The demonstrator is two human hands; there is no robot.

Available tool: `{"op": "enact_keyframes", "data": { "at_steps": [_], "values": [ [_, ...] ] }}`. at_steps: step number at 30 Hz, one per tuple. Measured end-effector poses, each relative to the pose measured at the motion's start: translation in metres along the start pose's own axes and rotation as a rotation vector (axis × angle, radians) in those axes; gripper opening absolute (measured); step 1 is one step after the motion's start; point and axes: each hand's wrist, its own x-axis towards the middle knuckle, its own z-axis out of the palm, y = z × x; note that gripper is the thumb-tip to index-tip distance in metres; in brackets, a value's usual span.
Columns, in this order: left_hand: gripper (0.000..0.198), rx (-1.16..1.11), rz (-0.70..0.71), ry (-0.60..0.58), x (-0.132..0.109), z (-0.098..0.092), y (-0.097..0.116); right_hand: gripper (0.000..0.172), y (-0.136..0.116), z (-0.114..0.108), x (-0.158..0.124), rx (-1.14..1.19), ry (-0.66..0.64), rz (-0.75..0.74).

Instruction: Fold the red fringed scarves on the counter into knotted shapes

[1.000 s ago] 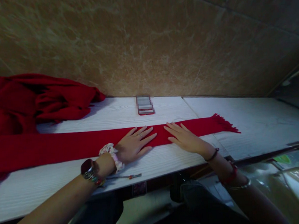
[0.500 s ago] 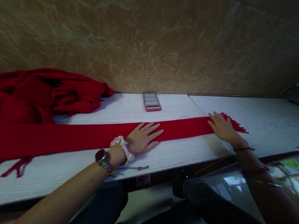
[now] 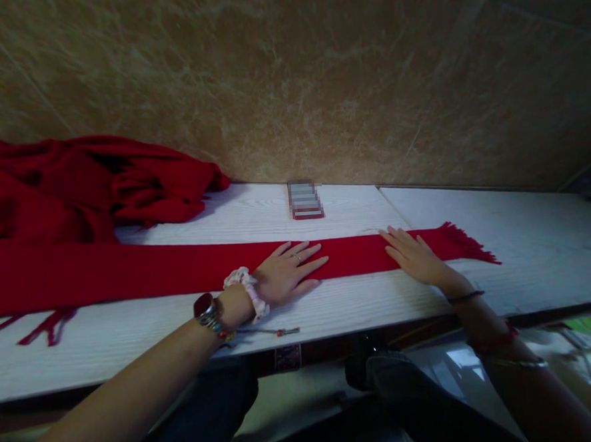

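Note:
A long red scarf [image 3: 168, 269] lies flat in a folded strip along the white wooden surface, with its fringe spread out at the right end. My left hand [image 3: 286, 271] rests palm down across the middle of the strip, fingers spread. Farther right, my right hand [image 3: 415, 257] lies flat on the scarf a short way in from the fringe, its fingers stretched out. Nothing is gripped in either hand. The left end of the scarf runs out of view.
Heaped red cloth [image 3: 73, 184] lies at the back left against the brown marbled wall [image 3: 287, 81]. Behind the scarf sits a small red-edged rectangular item [image 3: 305, 200], its face pixelated. The white surface [image 3: 147, 337] ends at a front edge above my legs.
My right hand has slid left along the scarf, away from the fringe, which now shows fully. My left hand stays in place on the strip. The view has shifted slightly.

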Motion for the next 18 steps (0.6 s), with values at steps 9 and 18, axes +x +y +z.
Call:
{"op": "enact_keyframes", "data": {
  "at_steps": [9, 18],
  "values": [
    [0.049, 0.028, -0.006, -0.036, 0.007, -0.005, 0.002, 0.051, -0.018, -0.012, 0.001, 0.042, 0.043, 0.112],
    [0.049, -0.094, -0.061, -0.09, -0.003, -0.008, -0.009, 0.051, -0.052, -0.009, 0.009, 0.094, -0.077, -0.149]
  ]
}}
